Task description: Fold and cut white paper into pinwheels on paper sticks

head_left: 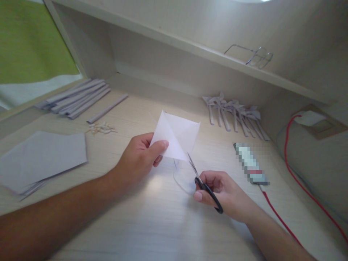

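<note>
My left hand (141,156) pinches a creased white paper square (178,134) by its lower left corner and holds it up above the desk. My right hand (223,194) grips black-handled scissors (203,183), fingers through the loops. The blades point up at the square's bottom corner and touch its edge. Diagonal fold lines cross the square.
A stack of grey paper sheets (40,157) lies at the left. Rolled paper sticks (77,98) and small scraps (103,127) sit further back. Finished paper pinwheels (235,114) lie at the back right. A blurred device (251,165) with a red cable (288,152) lies right. Glasses (257,56) rest on the shelf.
</note>
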The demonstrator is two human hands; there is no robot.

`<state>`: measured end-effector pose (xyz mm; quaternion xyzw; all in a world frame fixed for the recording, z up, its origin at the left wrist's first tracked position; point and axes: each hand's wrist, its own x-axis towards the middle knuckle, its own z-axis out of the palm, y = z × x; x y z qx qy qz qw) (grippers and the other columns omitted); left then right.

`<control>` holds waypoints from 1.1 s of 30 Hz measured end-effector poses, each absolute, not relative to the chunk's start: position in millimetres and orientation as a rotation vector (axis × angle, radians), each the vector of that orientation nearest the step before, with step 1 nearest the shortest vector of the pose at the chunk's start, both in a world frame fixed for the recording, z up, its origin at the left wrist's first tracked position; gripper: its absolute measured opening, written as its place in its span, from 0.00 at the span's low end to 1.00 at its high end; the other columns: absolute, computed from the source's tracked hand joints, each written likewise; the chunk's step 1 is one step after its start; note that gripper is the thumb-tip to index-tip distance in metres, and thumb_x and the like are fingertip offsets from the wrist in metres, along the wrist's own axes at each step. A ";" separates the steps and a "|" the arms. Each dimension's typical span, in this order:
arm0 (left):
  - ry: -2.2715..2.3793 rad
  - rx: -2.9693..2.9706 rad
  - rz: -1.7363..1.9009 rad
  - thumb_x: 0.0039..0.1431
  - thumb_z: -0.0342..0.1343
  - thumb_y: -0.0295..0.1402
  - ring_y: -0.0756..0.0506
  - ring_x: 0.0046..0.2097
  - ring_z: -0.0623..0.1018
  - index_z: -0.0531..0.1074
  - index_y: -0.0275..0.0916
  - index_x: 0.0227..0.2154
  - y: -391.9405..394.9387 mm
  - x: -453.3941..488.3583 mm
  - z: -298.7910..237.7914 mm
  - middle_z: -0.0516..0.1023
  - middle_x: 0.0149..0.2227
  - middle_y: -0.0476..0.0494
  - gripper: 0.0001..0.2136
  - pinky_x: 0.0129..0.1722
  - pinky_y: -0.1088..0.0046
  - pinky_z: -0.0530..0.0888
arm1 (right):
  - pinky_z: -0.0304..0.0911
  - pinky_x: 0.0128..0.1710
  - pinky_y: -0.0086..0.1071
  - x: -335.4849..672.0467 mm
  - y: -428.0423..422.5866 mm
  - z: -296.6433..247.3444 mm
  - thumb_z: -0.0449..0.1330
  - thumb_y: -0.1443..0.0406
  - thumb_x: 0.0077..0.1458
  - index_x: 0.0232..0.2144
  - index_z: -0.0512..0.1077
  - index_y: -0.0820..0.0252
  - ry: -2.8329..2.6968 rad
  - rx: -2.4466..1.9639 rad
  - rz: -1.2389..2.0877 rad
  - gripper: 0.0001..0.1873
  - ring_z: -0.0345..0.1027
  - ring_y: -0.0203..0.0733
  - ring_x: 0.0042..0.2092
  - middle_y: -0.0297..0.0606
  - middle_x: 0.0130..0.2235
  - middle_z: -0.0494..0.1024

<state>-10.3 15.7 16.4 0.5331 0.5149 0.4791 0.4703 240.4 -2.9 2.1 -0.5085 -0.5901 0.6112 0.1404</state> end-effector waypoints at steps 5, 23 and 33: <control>1.283 1.332 1.134 0.58 0.54 0.38 0.50 0.22 0.64 0.62 0.40 0.15 16.0 -9.2 18.4 0.65 0.16 0.52 0.17 0.24 0.73 0.62 | 0.43 0.24 0.28 240.6 -3.6 1.5 0.73 0.51 0.45 0.26 0.68 0.60 -1.701 -1.473 1.763 0.23 0.51 0.33 0.27 0.28 0.24 0.62; 1.176 1.227 1.158 0.59 0.56 0.37 0.51 0.22 0.64 0.63 0.40 0.17 15.4 -8.3 15.2 0.65 0.17 0.53 0.16 0.24 0.73 0.61 | 0.42 0.24 0.29 239.9 -3.6 1.5 0.72 0.50 0.47 0.25 0.67 0.60 -1.720 -1.477 1.740 0.23 0.50 0.32 0.26 0.27 0.23 0.60; 1.138 1.207 1.176 0.59 0.56 0.37 0.51 0.22 0.64 0.63 0.40 0.17 15.7 -8.5 12.9 0.65 0.17 0.53 0.16 0.24 0.73 0.61 | 0.43 0.24 0.29 241.5 -4.1 -0.6 0.72 0.51 0.46 0.25 0.68 0.60 -1.717 -1.505 1.715 0.23 0.50 0.32 0.26 0.27 0.23 0.61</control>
